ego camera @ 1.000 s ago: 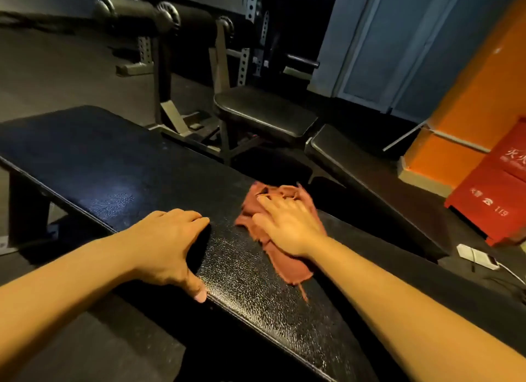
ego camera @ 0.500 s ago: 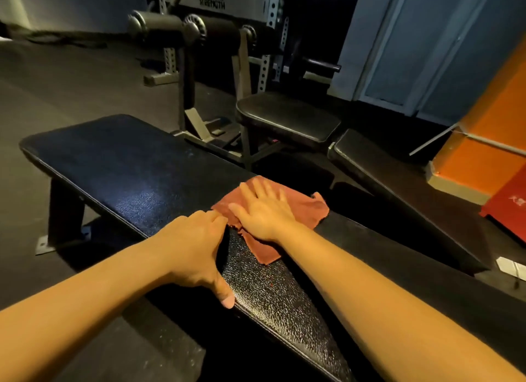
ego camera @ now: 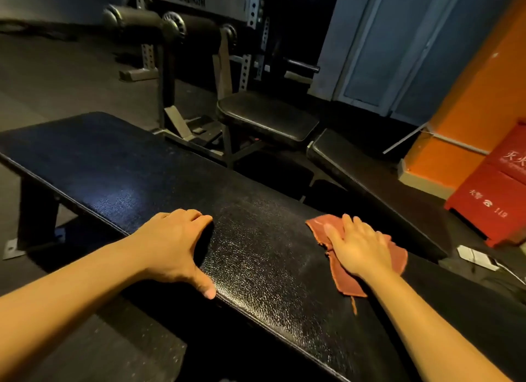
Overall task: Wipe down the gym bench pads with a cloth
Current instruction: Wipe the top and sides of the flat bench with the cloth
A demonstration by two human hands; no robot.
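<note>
A long black bench pad (ego camera: pixel 136 176) with a cracked, shiny surface runs from the far left to the near right. A reddish-brown cloth (ego camera: pixel 345 282) lies on its far right part. My right hand (ego camera: pixel 357 246) presses flat on the cloth with fingers spread, covering most of it. My left hand (ego camera: pixel 176 248) rests on the pad's near edge, fingers curled on top and thumb hanging over the side, holding nothing. About a hand's width of bare pad separates the two hands.
Behind the bench stand a second black seat pad (ego camera: pixel 267 117), a slanted pad (ego camera: pixel 370 179) and a roller-pad machine (ego camera: pixel 159 23). A red box (ego camera: pixel 495 193) sits against an orange wall (ego camera: pixel 469 102) at the right. A white power strip (ego camera: pixel 475 256) lies on the floor.
My right hand has slid the cloth to the right along the pad, away from my left hand. The left hand stays on the near edge.
</note>
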